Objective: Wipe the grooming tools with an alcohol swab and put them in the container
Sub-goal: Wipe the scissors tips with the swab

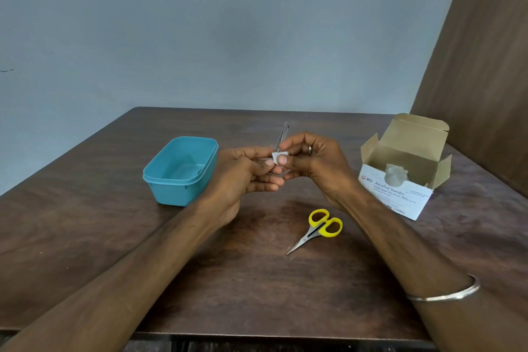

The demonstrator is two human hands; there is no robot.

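At centre left a teal container sits on the surface. At centre, the left hand fingers pinch metal tweezers; the right hand fingers pinch a white swab round them. Yellow-handled scissors lie below; a swab box stands open at right.
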